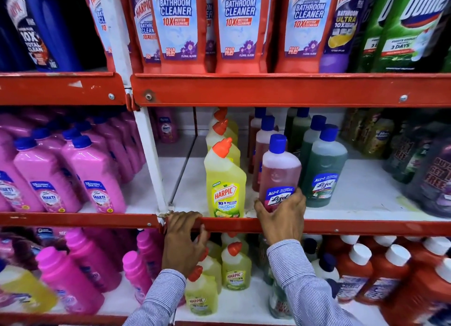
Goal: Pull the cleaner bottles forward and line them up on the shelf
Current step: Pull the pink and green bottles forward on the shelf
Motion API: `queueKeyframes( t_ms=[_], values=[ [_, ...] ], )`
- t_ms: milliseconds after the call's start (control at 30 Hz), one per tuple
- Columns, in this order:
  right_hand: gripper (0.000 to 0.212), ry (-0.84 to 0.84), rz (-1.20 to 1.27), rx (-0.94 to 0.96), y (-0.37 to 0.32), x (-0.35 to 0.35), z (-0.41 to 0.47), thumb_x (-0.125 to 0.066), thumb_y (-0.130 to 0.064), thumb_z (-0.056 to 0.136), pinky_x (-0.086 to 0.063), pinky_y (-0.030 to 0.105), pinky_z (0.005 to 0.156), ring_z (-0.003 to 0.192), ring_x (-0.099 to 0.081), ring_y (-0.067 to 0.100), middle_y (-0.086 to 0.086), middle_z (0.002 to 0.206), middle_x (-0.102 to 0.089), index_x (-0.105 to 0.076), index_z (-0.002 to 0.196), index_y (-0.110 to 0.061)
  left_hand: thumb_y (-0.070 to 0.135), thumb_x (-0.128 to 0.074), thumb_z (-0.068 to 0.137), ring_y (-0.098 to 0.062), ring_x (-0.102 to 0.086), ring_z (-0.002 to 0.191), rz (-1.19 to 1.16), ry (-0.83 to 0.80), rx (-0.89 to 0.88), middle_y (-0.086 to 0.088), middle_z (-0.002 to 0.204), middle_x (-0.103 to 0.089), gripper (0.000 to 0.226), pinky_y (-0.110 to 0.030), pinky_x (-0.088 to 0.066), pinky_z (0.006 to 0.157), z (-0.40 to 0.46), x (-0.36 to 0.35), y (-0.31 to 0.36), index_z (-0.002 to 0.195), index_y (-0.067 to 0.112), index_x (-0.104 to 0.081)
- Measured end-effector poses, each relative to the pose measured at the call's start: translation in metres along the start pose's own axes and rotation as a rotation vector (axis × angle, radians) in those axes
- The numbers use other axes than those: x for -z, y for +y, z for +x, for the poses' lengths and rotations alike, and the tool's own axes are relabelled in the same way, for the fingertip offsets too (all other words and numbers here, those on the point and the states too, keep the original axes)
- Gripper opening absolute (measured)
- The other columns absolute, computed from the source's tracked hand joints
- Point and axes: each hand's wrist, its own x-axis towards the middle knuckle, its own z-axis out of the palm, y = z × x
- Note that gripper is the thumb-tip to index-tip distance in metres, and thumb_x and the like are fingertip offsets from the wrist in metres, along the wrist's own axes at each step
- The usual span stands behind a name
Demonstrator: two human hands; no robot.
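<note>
Middle shelf (pixel 366 199) of a red-railed store rack, white deck, with three front-to-back files of cleaner bottles near its centre. To the left of the files the deck lies bare as far as the white upright (pixel 151 164); to the right a smaller bare strip runs to the dark refill packs (pixel 429 179) at the far right. This is the only open room for sideways adjustment.

The red front rail (pixel 341 225) marks the near edge. Judged risk: a bottle drawn past it would tip off onto the lower shelf, since nothing visible rises above the rail to stop a base.

The green bottle (pixel 323 169) heads the right file and stands slightly further back than its neighbours, so it probably needs to be pulled forward. The pink-red bottle (pixel 279 172) heads the middle file, upright and at the front edge. The yellow bottle (pixel 224 181) heads the left file, also at the rail (its angled orange cap leans left).

The right hand (pixel 283 218) is closed around the base of the pink-red bottle, fingers wrapped over the lower label. The grip is low and the bottle tall; a quick tug could topple it or knock it against the green bottle, which is just beside it.

The left hand (pixel 183 242) holds no bottle; its fingers are curled over the rail just left of the yellow bottle.
</note>
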Motion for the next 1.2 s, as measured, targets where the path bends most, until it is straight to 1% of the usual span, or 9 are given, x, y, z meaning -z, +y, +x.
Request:
queueKeyframes(
  t_ms=[200,300,400,500,600,667,767,900,1200],
  values=[
    [0.104,-0.015,0.035,0.006,0.001,0.007,-0.003,-0.085,-0.043,0.058,-0.047,0.05,0.1,0.12,-0.047,0.037,0.021,0.131,-0.046,-0.028,0.136,-0.004,0.029,-0.058,0.08,-0.019,-0.055,0.094,0.008,-0.019,0.013,-0.006,0.093,-0.071,0.026,-0.026,-0.036,0.101,-0.001,0.001,0.0,0.096,0.011,-0.069],
    [0.1,0.006,0.11,0.028,0.004,0.016,-0.006,-0.079,-0.051,0.062,-0.046,0.046,0.101,0.121,-0.048,0.033,0.017,0.134,-0.046,-0.029,0.137,-0.007,0.03,-0.057,0.08,-0.021,-0.057,0.094,0.022,-0.032,0.008,-0.006,0.094,-0.071,0.026,-0.029,-0.038,0.101,-0.001,0.001,-0.001,0.096,0.012,-0.069],
    [0.074,0.113,0.31,0.092,0.013,0.032,-0.006,-0.062,-0.053,0.071,-0.047,0.043,0.096,0.112,-0.052,0.026,0.01,0.124,-0.05,-0.04,0.129,-0.011,0.03,-0.057,0.081,-0.027,-0.061,0.093,0.038,-0.041,0.009,-0.007,0.094,-0.071,0.026,-0.031,-0.038,0.101,-0.001,-0.001,-0.004,0.097,0.012,-0.068],
    [0.057,0.267,0.399,0.049,0.032,0.039,0.016,-0.06,-0.041,0.075,-0.047,0.049,0.094,0.107,-0.052,0.031,0.007,0.116,-0.046,-0.044,0.119,-0.008,0.03,-0.057,0.081,-0.03,-0.062,0.092,0.05,-0.04,0.011,-0.008,0.093,-0.071,0.026,-0.034,-0.04,0.1,-0.001,-0.003,-0.005,0.096,0.011,-0.068],
    [0.073,0.254,0.278,-0.09,0.048,0.038,0.048,-0.075,-0.031,0.068,-0.043,0.055,0.1,0.117,-0.046,0.038,0.017,0.126,-0.044,-0.038,0.126,-0.005,0.03,-0.057,0.08,-0.03,-0.062,0.092,0.049,-0.031,0.022,-0.009,0.093,-0.072,0.028,-0.036,-0.043,0.097,-0.002,-0.003,-0.003,0.096,0.01,-0.068],
    [0.09,0.179,0.166,-0.149,0.052,0.039,0.064,-0.083,-0.026,0.064,-0.04,0.051,0.106,0.124,-0.041,0.041,0.023,0.133,-0.043,-0.032,0.133,-0.001,0.031,-0.057,0.08,-0.031,-0.062,0.092,0.052,-0.031,0.024,-0.009,0.093,-0.072,0.029,-0.037,-0.044,0.096,-0.002,-0.003,-0.002,0.096,0.01,-0.068],
    [0.104,0.095,0.101,-0.174,0.051,0.04,0.076,-0.089,-0.031,0.06,-0.044,0.051,0.103,0.124,-0.045,0.041,0.023,0.134,-0.046,-0.027,0.139,-0.003,0.031,-0.056,0.079,-0.031,-0.062,0.092,0.066,-0.04,0.026,-0.009,0.093,-0.071,0.029,-0.038,-0.045,0.095,-0.001,-0.003,-0.002,0.096,0.01,-0.068],
    [0.092,0.077,-0.016,-0.138,0.052,0.042,0.08,-0.088,-0.037,0.061,-0.051,0.049,0.094,0.113,-0.053,0.041,0.022,0.123,-0.052,-0.036,0.13,-0.004,0.031,-0.057,0.079,-0.031,-0.063,0.091,0.071,-0.041,0.031,-0.009,0.093,-0.071,0.029,-0.037,-0.045,0.095,-0.001,-0.002,-0.001,0.096,0.01,-0.068],
    [0.088,0.142,-0.153,-0.079,0.062,0.055,0.059,-0.081,-0.047,0.06,-0.049,0.049,0.091,0.106,-0.051,0.039,0.023,0.116,-0.053,-0.037,0.121,-0.002,0.031,-0.056,0.078,-0.031,-0.063,0.09,0.07,-0.034,0.033,-0.01,0.093,-0.072,0.029,-0.037,-0.045,0.094,-0.001,-0.001,0.001,0.095,0.01,-0.069]
  ],
)
